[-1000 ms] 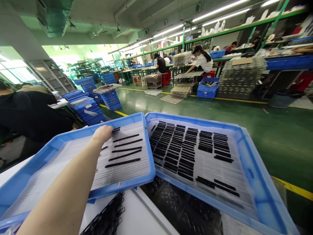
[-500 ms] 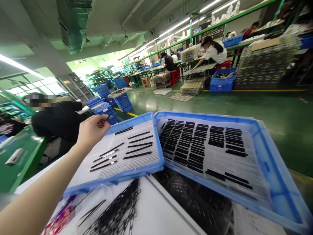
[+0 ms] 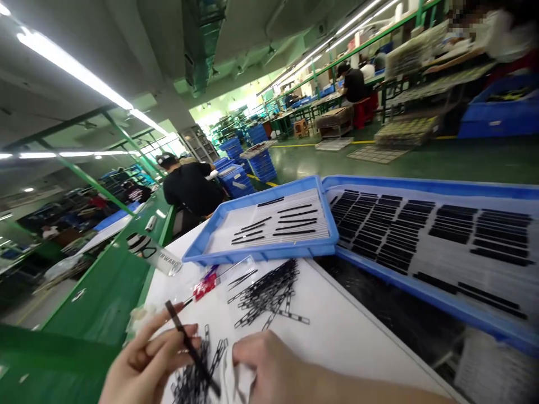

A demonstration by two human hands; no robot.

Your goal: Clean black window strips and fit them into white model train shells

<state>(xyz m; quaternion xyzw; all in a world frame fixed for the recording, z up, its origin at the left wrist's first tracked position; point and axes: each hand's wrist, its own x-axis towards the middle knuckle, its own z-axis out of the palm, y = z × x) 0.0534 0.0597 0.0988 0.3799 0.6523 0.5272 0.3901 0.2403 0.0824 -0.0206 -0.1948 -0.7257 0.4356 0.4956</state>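
My left hand point(image 3: 145, 362) is low at the bottom left, fingers pinched on a thin black strip point(image 3: 190, 348) that slants across the white table point(image 3: 337, 331). My right hand point(image 3: 273, 370) rests beside it at the bottom edge, closed on a white cloth point(image 3: 236, 381). Between the hands lies a heap of black strips point(image 3: 193, 376). A second pile of black strips point(image 3: 265, 292) lies further up the table. Behind it stand a small blue tray point(image 3: 261, 253) with a few strips and a larger blue tray point(image 3: 425, 188) holding rows of them.
A clear plastic bag with a red label point(image 3: 206, 283) lies by the small tray. A green bench point(image 3: 105, 280) runs along the left. A person in black point(image 3: 189, 188) sits beyond it. Stacks of blue crates point(image 3: 261, 163) and other workers stand across the green floor.
My left hand has drawn back from the small tray to the table's near edge with a black strip. My right hand has come into view. The view has swung left and down.
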